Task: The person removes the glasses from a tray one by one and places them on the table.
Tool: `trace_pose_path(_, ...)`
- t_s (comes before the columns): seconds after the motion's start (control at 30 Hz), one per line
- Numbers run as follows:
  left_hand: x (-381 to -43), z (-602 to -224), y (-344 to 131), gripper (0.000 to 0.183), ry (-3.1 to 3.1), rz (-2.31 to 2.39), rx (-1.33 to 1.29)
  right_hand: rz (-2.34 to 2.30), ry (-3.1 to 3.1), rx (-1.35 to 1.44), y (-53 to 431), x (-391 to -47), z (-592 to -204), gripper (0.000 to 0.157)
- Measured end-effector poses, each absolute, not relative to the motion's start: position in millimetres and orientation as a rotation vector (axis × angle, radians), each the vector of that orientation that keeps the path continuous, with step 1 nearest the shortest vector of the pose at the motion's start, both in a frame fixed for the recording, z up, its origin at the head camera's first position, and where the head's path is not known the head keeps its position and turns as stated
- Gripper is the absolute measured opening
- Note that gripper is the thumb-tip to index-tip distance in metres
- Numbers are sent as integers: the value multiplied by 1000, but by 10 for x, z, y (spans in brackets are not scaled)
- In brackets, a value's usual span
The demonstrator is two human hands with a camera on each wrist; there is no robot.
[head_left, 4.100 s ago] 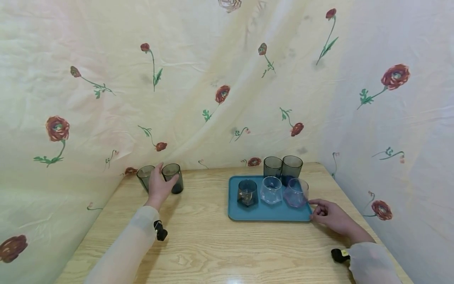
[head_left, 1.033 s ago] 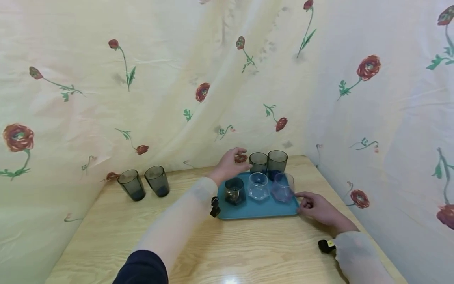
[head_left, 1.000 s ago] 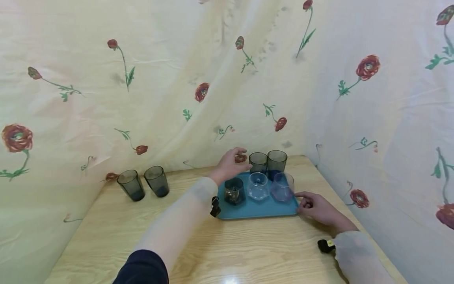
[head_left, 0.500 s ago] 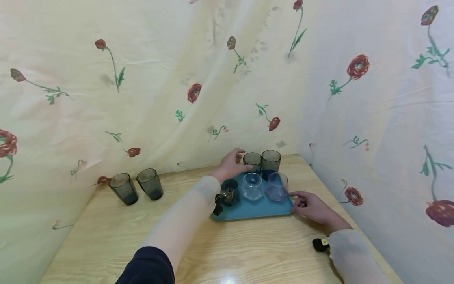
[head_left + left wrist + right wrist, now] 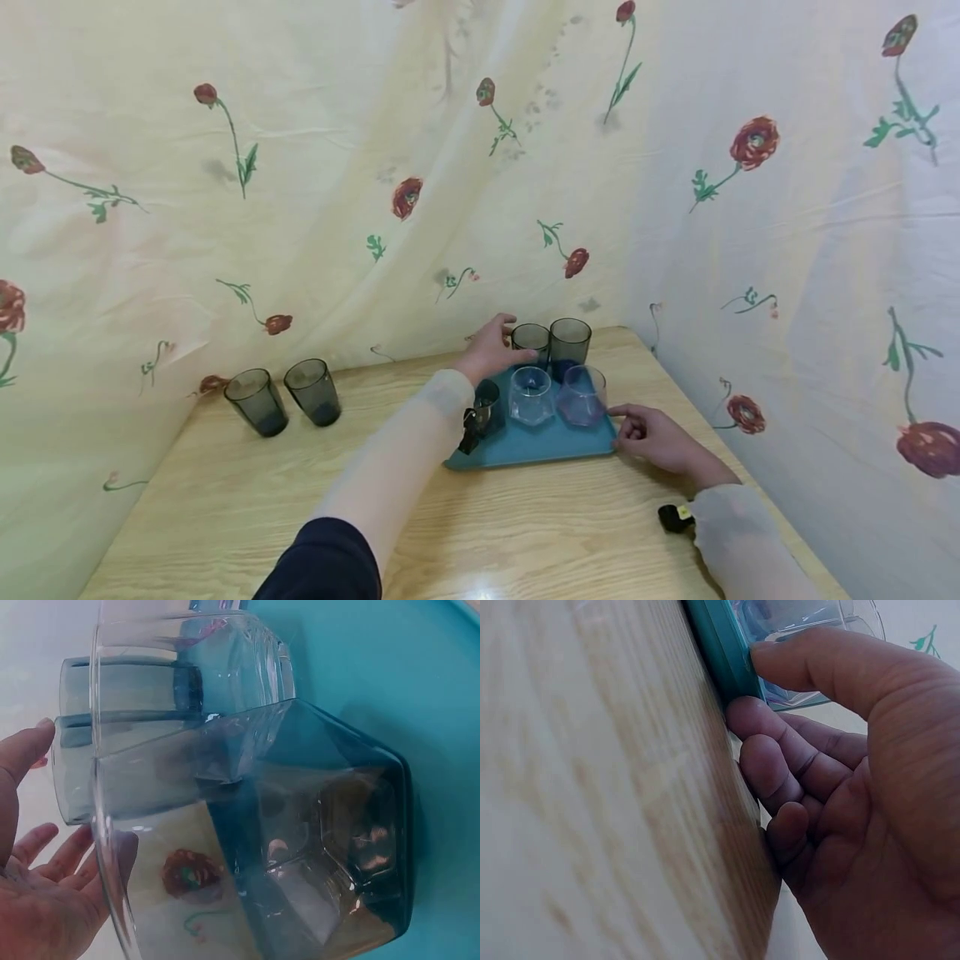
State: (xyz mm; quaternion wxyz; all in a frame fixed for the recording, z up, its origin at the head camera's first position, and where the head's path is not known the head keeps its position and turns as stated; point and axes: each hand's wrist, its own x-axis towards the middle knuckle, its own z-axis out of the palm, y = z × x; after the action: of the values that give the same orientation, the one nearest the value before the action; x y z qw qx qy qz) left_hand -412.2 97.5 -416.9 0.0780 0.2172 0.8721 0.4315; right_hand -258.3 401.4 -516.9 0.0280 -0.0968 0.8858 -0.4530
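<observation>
In the head view my left hand [image 5: 491,350] reaches round a tall smoky-grey glass [image 5: 531,337] at the tray's back left. Its thumb lies in front of the glass, its fingers behind. The left wrist view shows the thumb [image 5: 31,750] at the glass's rim, the fingers spread apart. My right hand [image 5: 660,442] pinches the near right corner of the blue tray [image 5: 525,454]; in the right wrist view its thumb [image 5: 802,660] presses the tray's edge [image 5: 724,652] and the other fingers are curled. A second tall grey glass [image 5: 571,337] stands beside the first.
On the tray's front row are a dark faceted glass [image 5: 491,408], a clear one [image 5: 531,400] and a pinkish one [image 5: 582,396]. Two more tall grey glasses [image 5: 257,402] [image 5: 313,393] stand at the table's back left. Flowered cloth [image 5: 337,208] hangs behind the wooden table [image 5: 300,500].
My left hand has left the grey glasses at the left and crossed to the tray, now closer round the tall glass there. The right hand stays on the tray corner. The view has swung right.
</observation>
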Motion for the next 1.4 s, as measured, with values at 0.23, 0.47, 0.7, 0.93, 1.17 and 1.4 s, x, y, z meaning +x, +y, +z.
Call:
trace_pose_path(0.23,-4150,-4196,1041,87,2645,1249,627,-1370,2744,-304,4021,-2600,-5170,58)
trace_pose_path(0.47,-4143,-4188,1114,92,2681,1189,572,-1376,2730,-290,4011,-2603,-5157,59)
trace_pose_path(0.7,-4136,-4199,1197,89,2762,1111,522,-1377,2729,-292,4006,-2601,-5156,59)
trace_pose_path(0.93,-4161,-4232,1235,85,2808,1073,491,-1387,2719,-288,4003,-2605,-5144,60)
trace_pose_path(1.17,-4154,-4254,1228,83,2787,1159,452,-1375,2729,-289,4012,-2620,-5169,59)
trace_pose_path(1.4,-4138,-4265,1176,83,2773,1233,459,-1405,2715,-287,4035,-2643,-5200,60)
